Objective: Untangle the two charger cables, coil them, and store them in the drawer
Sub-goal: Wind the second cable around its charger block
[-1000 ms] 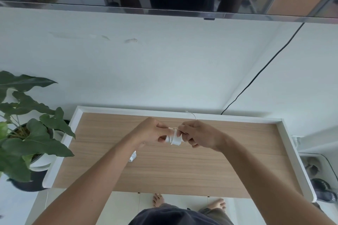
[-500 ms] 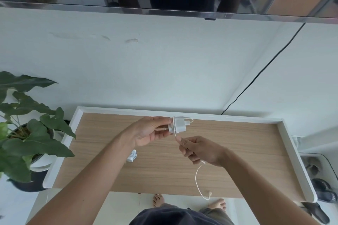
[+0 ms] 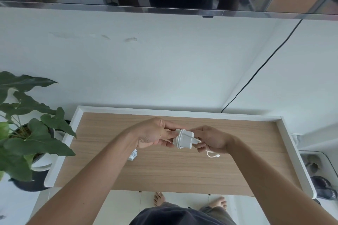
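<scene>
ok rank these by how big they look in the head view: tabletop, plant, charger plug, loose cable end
tabletop
plant, though cut off at the frame edge
charger plug
loose cable end

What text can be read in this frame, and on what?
No legible text anywhere.
Charger and cable: plain white, no print visible.
White item on the desk: bluish marks, too blurred to read.
TV badge: too small to read.
</scene>
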The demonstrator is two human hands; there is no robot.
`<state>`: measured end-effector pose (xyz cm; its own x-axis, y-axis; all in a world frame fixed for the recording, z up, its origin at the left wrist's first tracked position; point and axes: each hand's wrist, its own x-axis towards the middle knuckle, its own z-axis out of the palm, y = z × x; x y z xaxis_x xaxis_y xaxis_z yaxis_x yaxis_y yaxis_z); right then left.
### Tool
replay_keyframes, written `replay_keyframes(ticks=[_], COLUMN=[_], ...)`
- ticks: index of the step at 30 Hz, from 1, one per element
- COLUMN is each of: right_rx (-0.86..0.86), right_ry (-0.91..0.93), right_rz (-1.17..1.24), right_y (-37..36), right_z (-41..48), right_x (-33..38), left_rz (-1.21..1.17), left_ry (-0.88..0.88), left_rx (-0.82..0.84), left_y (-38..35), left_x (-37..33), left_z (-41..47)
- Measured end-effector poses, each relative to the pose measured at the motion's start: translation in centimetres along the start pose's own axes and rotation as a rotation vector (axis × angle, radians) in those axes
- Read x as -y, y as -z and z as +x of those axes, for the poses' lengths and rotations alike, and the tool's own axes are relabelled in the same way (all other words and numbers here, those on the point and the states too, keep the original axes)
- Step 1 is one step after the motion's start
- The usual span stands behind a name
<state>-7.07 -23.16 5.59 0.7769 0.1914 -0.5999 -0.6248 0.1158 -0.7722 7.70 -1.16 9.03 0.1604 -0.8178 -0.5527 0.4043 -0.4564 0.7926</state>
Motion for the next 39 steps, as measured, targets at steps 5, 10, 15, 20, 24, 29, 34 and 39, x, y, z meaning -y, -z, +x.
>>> replay_keyframes(ticks=[5,10,15,20,24,29,34,39], right_rx=[-0.127,-0.327,-0.406,-0.322,-0.216,-0.152,-0.156,-0.219], right_ry=[-0.016,0.023,0.071,0.165,0.195,0.228,0.137,0.081], right_rz=[0.006,-0.254,-0.399,-0.381,-0.206,-0.19,-0.233,-0.21], right_y=[0.1,0.0,-2.1,-4.3,-5.0,-4.7,-3.3,-1.7], right_z=[-0.1,-1.1,-1.3,-1.3,-1.3,-1.8,-1.8,-1.6], right_x=[1.0,3.3,4.3,3.0,1.4,0.6,0.0,0.9], left_rz=[0.078,0.114,0.186,-0.108,-0.284,-0.437,-0.354,-0.04], left_ry=[-0.017,-0.017,-0.074,-0.178,-0.201,-0.196,-0.175,-0.045], left_rx=[-0.001,-0.293,-0.517,-0.616,-0.533,-0.384,-0.203,-0.119], left_y=[-0.3,-0.7,-0.3,-0.1,-0.4,-0.6,-0.3,0.0], left_x=[-0.3,0.9,2.2,2.2,1.6,1.4,1.4,1.8], left_z=[0.4,1.3,2.2,2.6,2.2,1.5,0.4,-0.5])
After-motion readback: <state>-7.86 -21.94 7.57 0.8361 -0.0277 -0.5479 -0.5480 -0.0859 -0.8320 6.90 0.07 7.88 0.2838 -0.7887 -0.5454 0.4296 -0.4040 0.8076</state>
